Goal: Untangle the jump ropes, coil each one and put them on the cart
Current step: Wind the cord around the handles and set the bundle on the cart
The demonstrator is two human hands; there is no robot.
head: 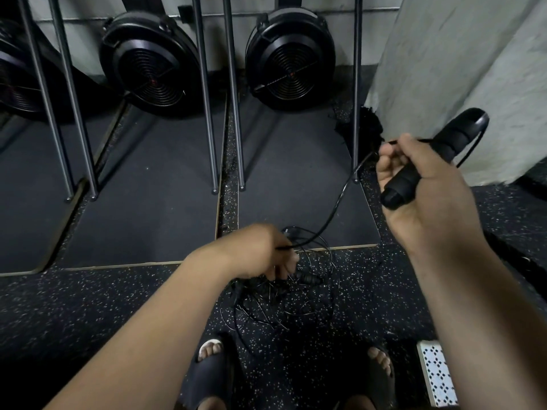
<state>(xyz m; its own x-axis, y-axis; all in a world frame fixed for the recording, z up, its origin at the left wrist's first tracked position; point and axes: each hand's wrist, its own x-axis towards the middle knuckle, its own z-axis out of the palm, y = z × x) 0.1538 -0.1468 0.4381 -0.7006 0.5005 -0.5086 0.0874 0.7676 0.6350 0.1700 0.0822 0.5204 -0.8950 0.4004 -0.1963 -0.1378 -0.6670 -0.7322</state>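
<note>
My right grip (429, 196) curls round a black ribbed jump-rope handle (453, 140), left grip (260, 250) pinches its thin black cord (336, 208) above the tangled rope pile (281, 303) on the speckled floor (88, 306); yanking risks cinching knots.

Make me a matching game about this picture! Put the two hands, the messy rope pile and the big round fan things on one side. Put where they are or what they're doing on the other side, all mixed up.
Things
1. right hand
2. left hand
3. rope tangle
4. round fan wheels

Places and states
A. lying on the speckled floor
B. holds a black handle, raised up
C. standing by the wall
D. grips a thin cord, low over the tangle

Pairs: 1-B, 2-D, 3-A, 4-C
</note>
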